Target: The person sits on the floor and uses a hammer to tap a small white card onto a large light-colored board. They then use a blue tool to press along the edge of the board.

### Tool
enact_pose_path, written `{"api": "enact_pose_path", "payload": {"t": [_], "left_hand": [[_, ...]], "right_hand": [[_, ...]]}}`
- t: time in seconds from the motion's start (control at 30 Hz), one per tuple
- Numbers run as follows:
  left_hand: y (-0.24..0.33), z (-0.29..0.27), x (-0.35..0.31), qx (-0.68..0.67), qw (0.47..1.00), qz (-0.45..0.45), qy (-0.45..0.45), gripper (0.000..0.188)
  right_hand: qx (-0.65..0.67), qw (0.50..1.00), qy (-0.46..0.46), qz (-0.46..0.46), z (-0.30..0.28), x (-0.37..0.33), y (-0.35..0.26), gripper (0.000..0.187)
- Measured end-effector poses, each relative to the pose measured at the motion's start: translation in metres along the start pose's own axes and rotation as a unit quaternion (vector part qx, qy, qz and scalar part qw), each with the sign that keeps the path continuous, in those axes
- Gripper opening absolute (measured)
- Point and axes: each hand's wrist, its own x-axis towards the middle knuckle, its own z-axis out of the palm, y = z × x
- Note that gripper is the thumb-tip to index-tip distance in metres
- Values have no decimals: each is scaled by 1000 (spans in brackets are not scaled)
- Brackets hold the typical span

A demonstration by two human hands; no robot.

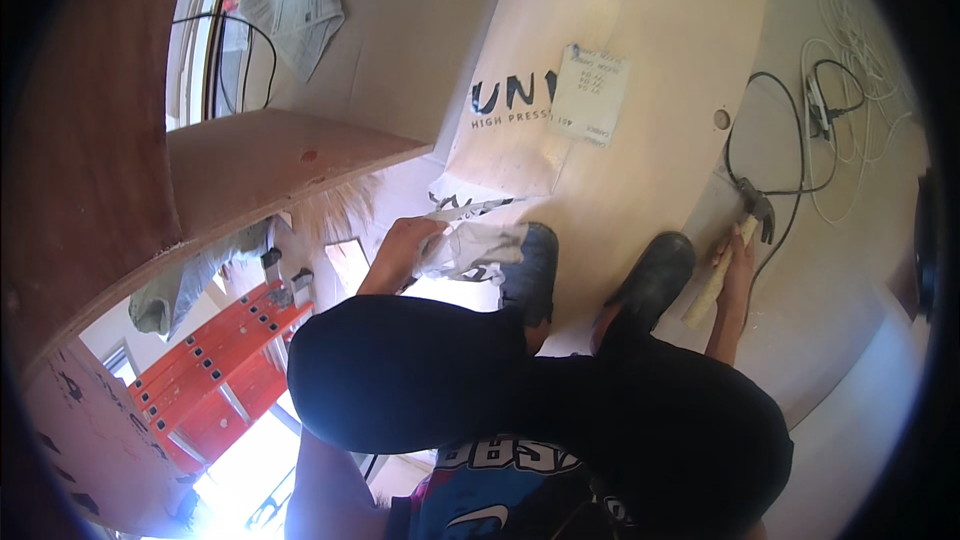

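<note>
My left hand is closed on a crumpled sheet of whitish protective film with dark print, beside my left shoe. The film's edge meets a long pale board lying under my feet, whose surface carries the same kind of dark print. Low on the right, my right hand grips a claw hammer by its pale wooden handle. The hammer's dark head points away from me, next to a black cable. A square printed sheet of paper lies on the board.
A brown wooden unit juts in from the left, with straw-coloured bristles below its edge. An orange ladder is at lower left. White cable lies in loops at the far right. The board has a round hole.
</note>
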Motion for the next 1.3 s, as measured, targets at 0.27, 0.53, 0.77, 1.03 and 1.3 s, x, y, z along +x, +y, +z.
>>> {"api": "enact_pose_path", "payload": {"t": [0.27,0.53,0.77,1.03,1.3], "left_hand": [[60,26,-18,55,991,107,-60,34],[113,30,-41,20,977,200,-70,31],[179,44,-91,7,958,277,-79,29],[235,24,-135,51,925,377,5,29],[315,10,-113,37,895,444,-12,38]], "right_hand": [[-501,858,75,-82,-28,17,12,40],[-439,781,-207,-392,111,-61,-101,77],[-161,785,-362,-475,314,-58,-34,77],[-117,802,-316,-492,372,-10,-137,39],[3,830,-200,-521,329,13,-238,46]]}}
